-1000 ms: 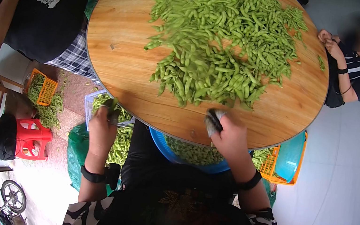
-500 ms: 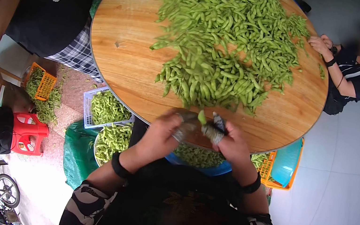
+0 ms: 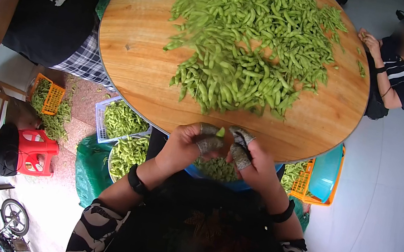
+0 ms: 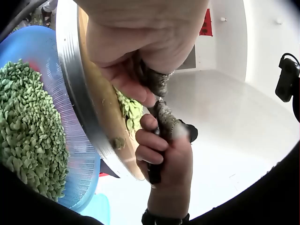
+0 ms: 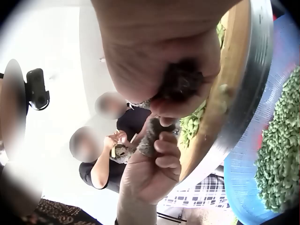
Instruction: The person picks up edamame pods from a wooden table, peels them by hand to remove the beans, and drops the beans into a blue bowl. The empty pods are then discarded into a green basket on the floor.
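Note:
At the near edge of the round wooden table (image 3: pixel 130 74), my left hand (image 3: pixel 185 147) pinches a green pod (image 3: pixel 221 132) between its wrapped thumb and index finger. Close to its right is my right hand (image 3: pixel 257 162), its thumb and index finger wrapped in grey, with something dark in its curled fingers that I cannot identify. In the left wrist view, the fingertips of the left hand (image 4: pixel 136 56) and right hand (image 4: pixel 168 159) nearly meet. A large heap of green pods (image 3: pixel 248 43) covers much of the table.
Below the table edge, a blue basket (image 4: pixel 77 173) holds shelled beans (image 4: pixel 33 136). Left of it stand a white crate (image 3: pixel 99 114) of pods and a green sack (image 3: pixel 88 168). An orange crate (image 3: pixel 332 193) is at the right. Other people sit at both sides.
Since the earliest view, my left hand has come from the left side to beside my right hand. Compared with half a second ago, the hands differ only slightly in position.

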`<state>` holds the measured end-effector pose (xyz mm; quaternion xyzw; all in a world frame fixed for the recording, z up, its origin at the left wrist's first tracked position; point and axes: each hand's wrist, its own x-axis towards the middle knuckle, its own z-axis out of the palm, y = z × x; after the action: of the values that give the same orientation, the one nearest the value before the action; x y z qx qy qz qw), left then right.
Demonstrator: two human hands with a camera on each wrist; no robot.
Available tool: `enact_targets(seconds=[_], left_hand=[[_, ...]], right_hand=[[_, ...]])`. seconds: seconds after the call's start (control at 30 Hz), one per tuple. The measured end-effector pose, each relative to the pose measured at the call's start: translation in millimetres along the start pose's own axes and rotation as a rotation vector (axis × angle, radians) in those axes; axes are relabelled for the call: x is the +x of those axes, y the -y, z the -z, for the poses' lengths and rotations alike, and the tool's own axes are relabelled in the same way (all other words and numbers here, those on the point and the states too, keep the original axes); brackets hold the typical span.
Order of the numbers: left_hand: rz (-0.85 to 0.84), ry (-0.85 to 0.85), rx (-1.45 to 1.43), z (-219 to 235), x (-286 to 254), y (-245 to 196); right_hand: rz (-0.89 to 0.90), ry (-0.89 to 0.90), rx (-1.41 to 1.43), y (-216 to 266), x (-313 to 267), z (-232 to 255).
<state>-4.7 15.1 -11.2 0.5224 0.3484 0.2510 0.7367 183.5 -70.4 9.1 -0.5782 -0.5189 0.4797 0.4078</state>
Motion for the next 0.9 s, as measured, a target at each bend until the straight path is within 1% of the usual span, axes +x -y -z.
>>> enact_targets(seconds=[0.03, 0.07, 0.1, 0.13, 0.2, 0.27, 0.3, 0.33, 0.37, 0.4, 0.43, 0.47, 0.5, 0.53, 0.57, 0.6, 0.63, 0.67, 0.7, 0.77, 0.83, 0.9], left_hand=[[-0.033, 0.012, 0.016, -2, 1, 1], [-0.067, 0.024, 0.032, -3, 1, 2], [-0.064, 0.027, 0.032, -4, 1, 2], [-0.074, 0.035, 0.068, -4, 1, 2], [-0.083, 0.045, 0.104, -5, 0, 2], [-0.063, 0.024, 0.191, -4, -2, 3], [-0.063, 0.025, 0.192, -4, -2, 4], [-0.313, -0.047, 0.519, -4, -2, 3], [-0.564, -0.122, 0.844, -5, -3, 4], [-0.565, -0.121, 0.843, -5, -4, 5], [-0.665, -0.138, 1.044, -5, -6, 6], [-0.763, -0.156, 1.246, -5, -7, 6], [-0.763, -0.156, 1.247, -5, -7, 5], [-0.731, -0.165, 1.163, -5, -8, 3], [-0.699, -0.172, 1.079, -5, -7, 1], [-0.701, -0.171, 1.079, -3, -5, -2], [-0.325, -0.015, 0.562, 2, -3, -4], [0.054, 0.129, 0.038, 5, -3, -5], [0.06, 0.129, 0.038, 9, -3, -1], [0.211, 0.309, -0.529, 17, 2, 10], [0.201, 0.334, -0.545, 17, 4, 14], [0.191, 0.355, -0.564, 13, 5, 12]], right_hand=[[-0.003, -0.004, 0.002, 2, -1, -2], [0.041, 0.001, -0.019, 4, -2, -4], [0.085, 0.007, -0.04, 4, -3, -5], [0.082, 0.004, -0.038, 5, -4, -5], [-0.021, 0.032, -0.084, 5, -4, -3], [-0.018, 0.033, -0.094, 1, -4, -3], [-0.014, 0.035, -0.104, -1, -4, -3], [-0.013, 0.032, -0.105, 0, -3, -3], [-0.049, 0.049, -0.045, 3, -2, -4], [-0.084, 0.066, 0.014, 4, 0, -4], [-0.085, 0.065, 0.013, 4, 1, -4], [-0.167, 0.084, 0.134, 3, 3, -5], [-0.249, 0.103, 0.256, 1, 4, -6], [-0.248, 0.103, 0.257, -3, 5, -6], [-0.297, 0.161, 0.428, -8, 7, -5], [-0.346, 0.22, 0.6, -12, 7, -5], [-0.347, 0.22, 0.601, -15, 8, -2], [-0.384, 0.333, 0.806, -19, 7, 2], [-0.417, 0.444, 1.011, -21, 7, 3], [-0.385, 0.471, 1.021, -19, 7, 4], [-0.349, 0.496, 1.026, -16, 8, 7], [-0.427, 0.449, 1.031, -14, 8, 10]])
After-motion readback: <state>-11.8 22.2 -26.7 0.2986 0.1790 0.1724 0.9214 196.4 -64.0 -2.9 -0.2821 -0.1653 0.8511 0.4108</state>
